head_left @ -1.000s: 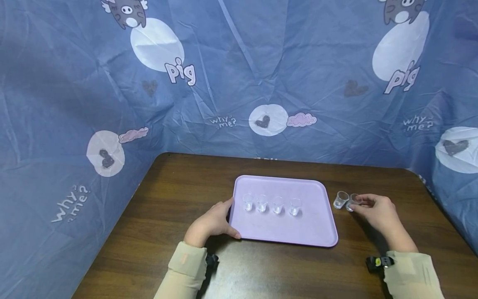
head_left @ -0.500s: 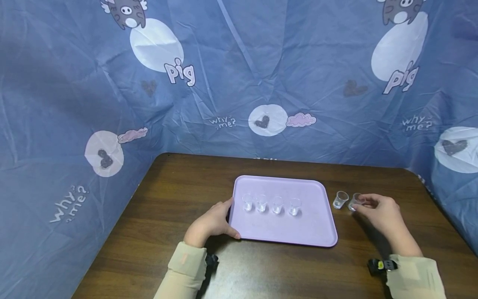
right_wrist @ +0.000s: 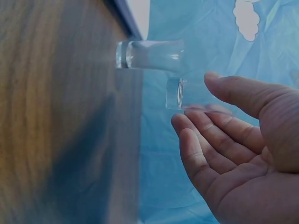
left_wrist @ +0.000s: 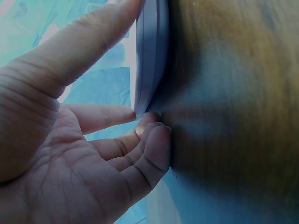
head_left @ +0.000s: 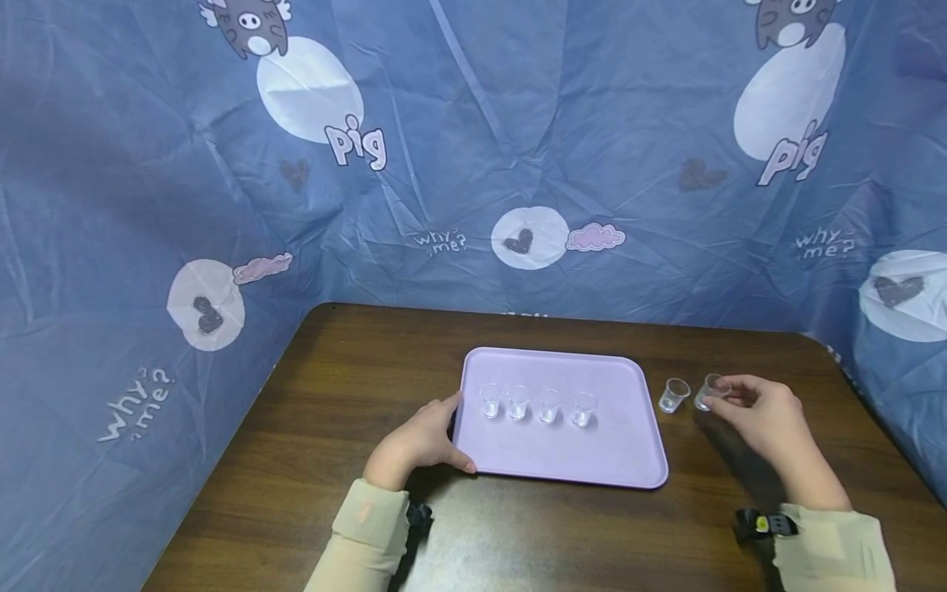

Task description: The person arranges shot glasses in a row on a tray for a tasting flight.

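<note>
My right hand [head_left: 765, 415] pinches a clear shot glass [right_wrist: 175, 93] between thumb and fingers, held a little above the table. Just left of it in the head view, a second shot glass [head_left: 674, 395] stands upright on the wood. A lilac tray [head_left: 547, 460] lies left of both, with several clear shot glasses [head_left: 550, 407] upright in a row across it. My left hand [head_left: 422, 440] holds the tray's near left corner. Its thumb touches the front rim and the index finger the left side; in the left wrist view, the other fingers bend below the rim [left_wrist: 152, 56].
The brown wooden table [head_left: 355, 362] extends around the tray. Behind it and at the sides hangs a blue printed cloth [head_left: 444, 164]. A dark wrist camera [head_left: 765, 524] sits at the right cuff.
My right hand has moved right and slightly up with the shot glass, widening the gap to the standing glass. The left hand and tray have stayed in place.
</note>
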### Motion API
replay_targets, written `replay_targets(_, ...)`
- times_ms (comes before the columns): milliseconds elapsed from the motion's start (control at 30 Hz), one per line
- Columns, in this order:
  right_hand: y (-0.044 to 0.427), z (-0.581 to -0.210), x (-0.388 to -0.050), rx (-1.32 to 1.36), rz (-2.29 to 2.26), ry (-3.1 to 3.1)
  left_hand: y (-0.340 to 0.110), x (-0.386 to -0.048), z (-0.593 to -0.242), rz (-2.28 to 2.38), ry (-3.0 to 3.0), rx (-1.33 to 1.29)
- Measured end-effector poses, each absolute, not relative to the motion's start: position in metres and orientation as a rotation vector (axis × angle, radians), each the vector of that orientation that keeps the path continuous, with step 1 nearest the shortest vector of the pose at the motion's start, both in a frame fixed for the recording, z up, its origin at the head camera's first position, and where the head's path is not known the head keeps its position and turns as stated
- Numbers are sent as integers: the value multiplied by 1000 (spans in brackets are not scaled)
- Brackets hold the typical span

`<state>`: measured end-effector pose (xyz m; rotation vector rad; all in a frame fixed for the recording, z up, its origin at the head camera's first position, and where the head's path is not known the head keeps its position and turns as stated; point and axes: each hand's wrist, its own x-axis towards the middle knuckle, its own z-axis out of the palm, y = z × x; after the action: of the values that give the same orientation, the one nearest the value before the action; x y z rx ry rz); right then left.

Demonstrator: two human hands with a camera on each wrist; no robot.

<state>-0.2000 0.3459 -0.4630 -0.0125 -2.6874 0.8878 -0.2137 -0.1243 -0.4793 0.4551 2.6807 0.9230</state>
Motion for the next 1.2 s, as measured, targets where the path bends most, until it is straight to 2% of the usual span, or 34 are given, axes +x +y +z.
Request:
replay_targets(533,329,-447,-195,54,920,-2644,-125,-215,-480,916,2684,449)
replay_targets(1200,300,-447,-195,158,945,-2667,-124,-216,-480,897,2681,435)
